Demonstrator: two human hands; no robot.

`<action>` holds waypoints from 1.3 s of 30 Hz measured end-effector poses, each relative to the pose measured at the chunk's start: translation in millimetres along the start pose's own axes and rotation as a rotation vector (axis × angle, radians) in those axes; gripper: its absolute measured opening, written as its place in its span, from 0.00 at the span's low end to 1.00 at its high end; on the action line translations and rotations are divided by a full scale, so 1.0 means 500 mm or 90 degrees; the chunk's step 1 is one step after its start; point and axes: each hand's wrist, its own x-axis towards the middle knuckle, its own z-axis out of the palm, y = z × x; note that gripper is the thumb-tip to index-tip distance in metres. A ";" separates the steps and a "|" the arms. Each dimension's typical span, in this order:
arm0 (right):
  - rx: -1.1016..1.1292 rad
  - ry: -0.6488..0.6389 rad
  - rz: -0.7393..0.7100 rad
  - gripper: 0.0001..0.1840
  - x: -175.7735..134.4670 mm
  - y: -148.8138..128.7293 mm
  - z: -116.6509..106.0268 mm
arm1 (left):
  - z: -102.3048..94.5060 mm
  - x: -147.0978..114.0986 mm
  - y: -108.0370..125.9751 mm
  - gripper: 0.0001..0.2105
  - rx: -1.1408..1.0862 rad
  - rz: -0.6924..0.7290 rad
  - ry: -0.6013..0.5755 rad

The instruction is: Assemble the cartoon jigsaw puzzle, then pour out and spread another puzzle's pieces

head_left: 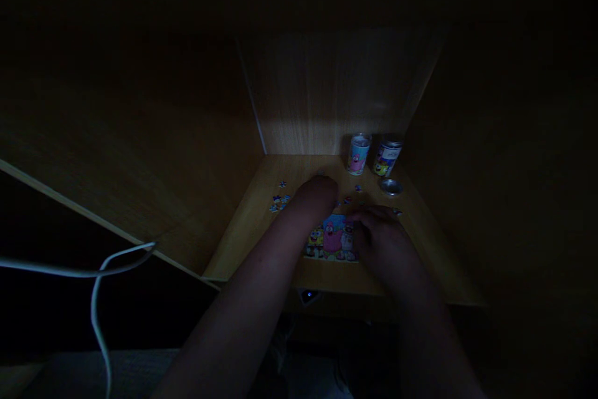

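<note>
The picture puzzle [332, 238] lies flat between the two arms, near the front edge of the wooden shelf [252, 231]; the left forearm crosses over its left side, and the right hand [380, 234] rests at its right edge. Those right fingers are bent, tips at the upper right corner, though I can't tell in this gloom whether they pinch a piece or only press there. The left hand [326, 190] reaches past the puzzle's top edge, its fingers hidden from me, so I can't say if it's grasping anything. I count one puzzle, its cartoon figures side by side, a pink one in the middle. Around it are loose pieces: a small cluster [276, 198] of about four on the left, a single piece [283, 184] just beyond it, and several more scattered right of the left hand, too dim to count surely. Two cylindrical cans [357, 155] with printed wraps stand upright at the back right, their rims shiny, and one round, metallic lid [390, 187] lies before them. The back panel [322, 88] is grained wood. At far left a smooth white cable [51, 269] loops over itself.
</note>
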 end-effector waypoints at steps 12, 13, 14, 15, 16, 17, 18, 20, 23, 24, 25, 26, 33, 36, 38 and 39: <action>-0.003 0.007 -0.003 0.14 0.002 -0.006 -0.002 | -0.011 -0.095 -0.051 0.13 -0.330 0.022 0.139; -0.004 0.004 -0.002 0.14 0.003 -0.007 -0.003 | -0.009 -0.115 -0.051 0.14 -0.418 0.016 0.178; -0.005 0.001 -0.001 0.15 0.003 -0.008 -0.004 | -0.005 -0.135 -0.051 0.11 -0.499 0.000 0.198; -0.006 0.000 0.000 0.15 0.003 -0.009 -0.005 | -0.001 -0.155 -0.050 0.08 -0.566 -0.024 0.218; -0.006 -0.001 0.001 0.15 0.003 -0.009 -0.005 | 0.004 -0.173 -0.048 0.07 -0.622 -0.051 0.236; -0.006 -0.001 0.001 0.15 0.003 -0.009 -0.005 | 0.010 -0.189 -0.047 0.07 -0.667 -0.080 0.255; -0.006 -0.001 0.000 0.14 0.003 -0.009 -0.005 | 0.015 -0.203 -0.047 0.07 -0.711 -0.102 0.278; -0.008 -0.001 -0.002 0.14 0.002 -0.009 -0.005 | 0.024 -0.222 -0.049 0.08 -0.772 -0.127 0.298; -0.019 -0.005 0.000 0.14 0.001 -0.007 -0.004 | 0.033 -0.235 -0.059 0.09 -0.787 -0.141 0.305; -0.021 -0.008 0.002 0.14 0.001 -0.007 -0.004 | 0.034 -0.236 -0.063 0.09 -0.778 -0.143 0.306; -0.023 -0.009 0.004 0.14 0.001 -0.006 -0.003 | 0.034 -0.237 -0.067 0.09 -0.768 -0.144 0.307; -0.024 -0.010 0.006 0.14 0.000 -0.005 -0.003 | 0.034 -0.238 -0.071 0.10 -0.758 -0.144 0.306; -0.035 -0.008 0.001 0.13 -0.001 -0.004 0.000 | 0.042 -0.241 -0.077 0.09 -0.747 -0.138 0.297; -0.036 0.003 0.002 0.14 -0.001 -0.007 -0.001 | 0.047 -0.242 -0.079 0.09 -0.754 -0.125 0.287; -0.031 0.003 0.002 0.14 0.000 -0.008 0.000 | 0.049 -0.243 -0.081 0.09 -0.757 -0.112 0.279; -0.029 0.002 0.001 0.14 0.000 -0.008 0.000 | 0.051 -0.243 -0.082 0.08 -0.757 -0.106 0.277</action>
